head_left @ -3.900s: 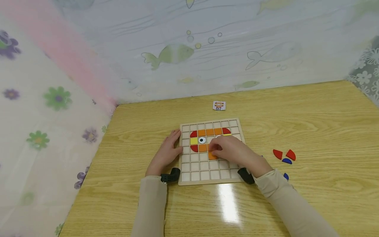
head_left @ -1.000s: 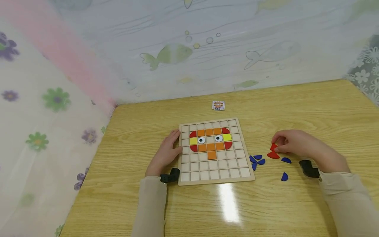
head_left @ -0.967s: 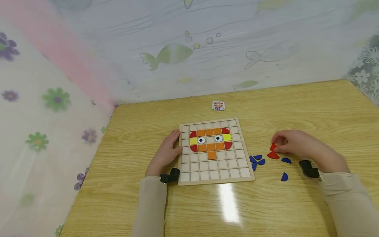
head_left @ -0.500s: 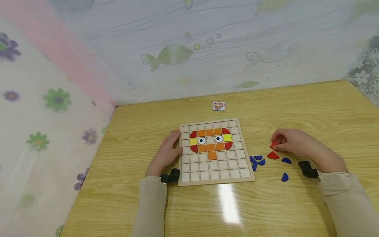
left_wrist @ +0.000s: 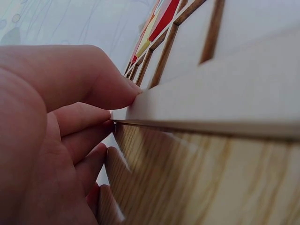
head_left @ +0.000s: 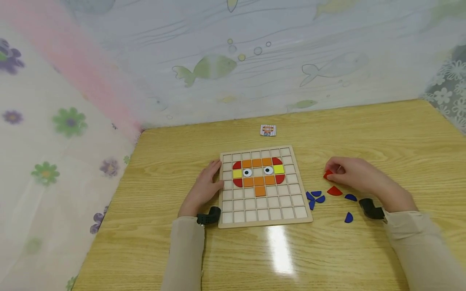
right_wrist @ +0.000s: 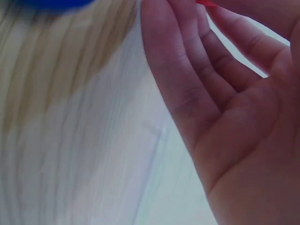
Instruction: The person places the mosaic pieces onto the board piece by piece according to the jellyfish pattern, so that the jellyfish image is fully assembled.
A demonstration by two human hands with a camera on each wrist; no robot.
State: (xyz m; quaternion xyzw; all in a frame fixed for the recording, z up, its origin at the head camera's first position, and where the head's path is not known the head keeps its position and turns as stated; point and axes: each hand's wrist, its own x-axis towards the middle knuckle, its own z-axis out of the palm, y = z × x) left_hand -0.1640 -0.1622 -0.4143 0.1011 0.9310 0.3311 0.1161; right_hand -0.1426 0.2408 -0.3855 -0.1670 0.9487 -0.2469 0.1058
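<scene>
My right hand pinches a red quarter-circle tile between thumb and fingers, to the right of the wooden grid board. In the right wrist view only a sliver of red shows at the fingers. Below that hand lies another red quarter-circle tile. My left hand rests along the board's left edge. In the left wrist view its thumb and fingertips touch the frame's side. Set in the grid are red, orange and yellow tiles and two eye tiles, forming a face.
Several blue pieces lie close to the board's right edge. Two blue half-circles sit further right. Behind the board is a small pattern card, near the fish-printed wall.
The right hand went from the board to the red tiles on the right, took one and now moves leftward with it. The second eye and red corner show uncovered. The left hand stays put.
</scene>
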